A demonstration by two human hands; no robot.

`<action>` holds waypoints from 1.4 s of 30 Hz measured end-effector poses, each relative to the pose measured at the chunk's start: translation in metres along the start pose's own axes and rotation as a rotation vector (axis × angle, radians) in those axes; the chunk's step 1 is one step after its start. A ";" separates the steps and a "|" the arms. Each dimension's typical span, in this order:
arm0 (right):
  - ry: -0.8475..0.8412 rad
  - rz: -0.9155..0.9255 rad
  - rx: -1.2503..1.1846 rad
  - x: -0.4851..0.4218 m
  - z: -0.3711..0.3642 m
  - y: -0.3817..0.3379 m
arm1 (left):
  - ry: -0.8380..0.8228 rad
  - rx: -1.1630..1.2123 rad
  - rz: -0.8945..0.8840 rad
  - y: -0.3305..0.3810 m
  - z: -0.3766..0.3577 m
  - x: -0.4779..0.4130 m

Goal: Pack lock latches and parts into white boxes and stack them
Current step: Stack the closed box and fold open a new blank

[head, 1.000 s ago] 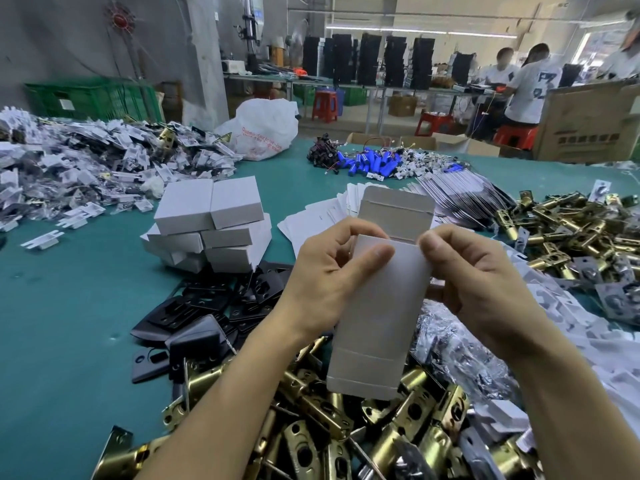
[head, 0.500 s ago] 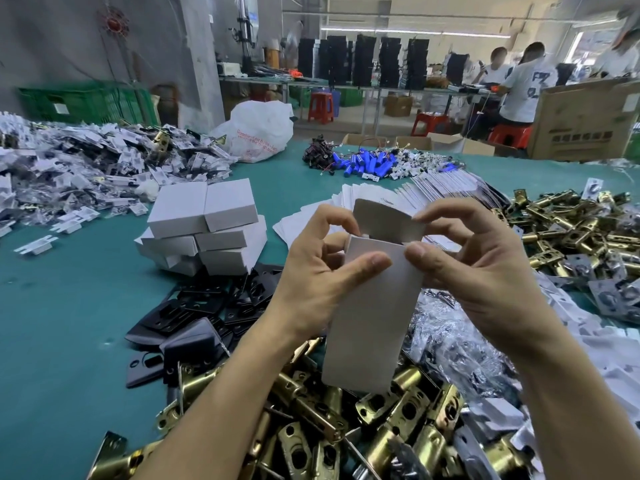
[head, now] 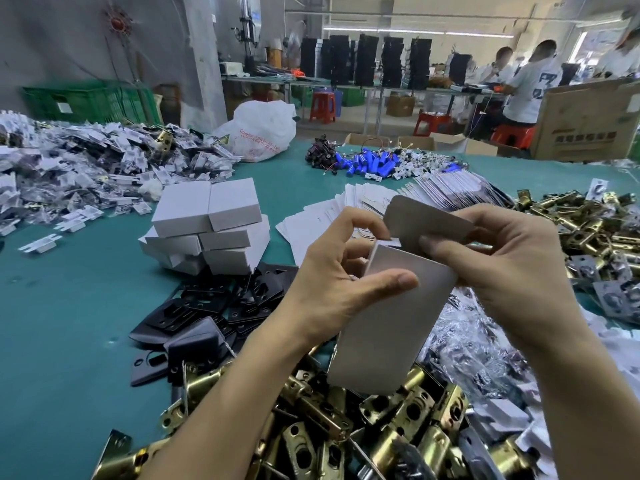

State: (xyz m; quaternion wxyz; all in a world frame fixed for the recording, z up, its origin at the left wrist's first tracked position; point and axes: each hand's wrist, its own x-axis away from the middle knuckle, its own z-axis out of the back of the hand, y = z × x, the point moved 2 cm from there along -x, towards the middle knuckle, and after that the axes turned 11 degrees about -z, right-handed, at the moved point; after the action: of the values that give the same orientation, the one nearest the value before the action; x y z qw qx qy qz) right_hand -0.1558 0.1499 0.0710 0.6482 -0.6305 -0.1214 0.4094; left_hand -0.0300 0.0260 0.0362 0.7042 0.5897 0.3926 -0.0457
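Note:
I hold a white box (head: 388, 327) upright over a heap of brass lock latches (head: 346, 427). My left hand (head: 332, 289) grips its left side, thumb across the front face. My right hand (head: 512, 271) pinches the top flap (head: 422, 220), which is bent over toward the box's open top. What is inside the box is hidden. A stack of closed white boxes (head: 207, 226) stands on the green table (head: 69, 323) to the left. Black plates (head: 207, 317) lie between that stack and the latches.
Flat unfolded box blanks (head: 329, 216) fan out behind my hands. More brass latches (head: 588, 230) pile at the right, bagged small parts (head: 86, 164) at the left, clear bags (head: 478, 348) under my right wrist. Blue cylinders (head: 370, 161) lie far back. Several people work in the background.
My right hand has folded the top flap forward and down over the box's opening. The left-hand fingers shifted at the top edge; the box tilted slightly.

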 end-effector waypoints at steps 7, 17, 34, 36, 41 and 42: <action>-0.037 0.141 0.095 0.006 -0.002 -0.010 | 0.045 -0.020 -0.025 0.001 0.004 0.000; -0.167 0.029 -0.014 0.005 -0.006 -0.008 | 0.109 0.001 0.006 -0.003 0.007 -0.001; -0.108 0.016 0.102 0.005 -0.002 -0.009 | 0.075 -0.016 -0.067 -0.006 0.002 0.001; -0.128 0.013 0.126 0.005 -0.002 -0.009 | 0.093 -0.005 -0.076 -0.007 0.003 0.001; -0.213 -0.021 0.128 0.004 -0.001 -0.004 | 0.095 0.034 -0.102 -0.009 0.005 0.000; -0.216 -0.023 0.129 0.003 -0.001 -0.003 | 0.095 0.030 -0.104 -0.009 0.005 0.000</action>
State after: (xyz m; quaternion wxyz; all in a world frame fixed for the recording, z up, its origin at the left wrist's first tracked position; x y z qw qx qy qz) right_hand -0.1522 0.1521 0.0725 0.6752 -0.5382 -0.1711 0.4746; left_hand -0.0327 0.0191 0.0287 0.6724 0.5805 0.4553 -0.0601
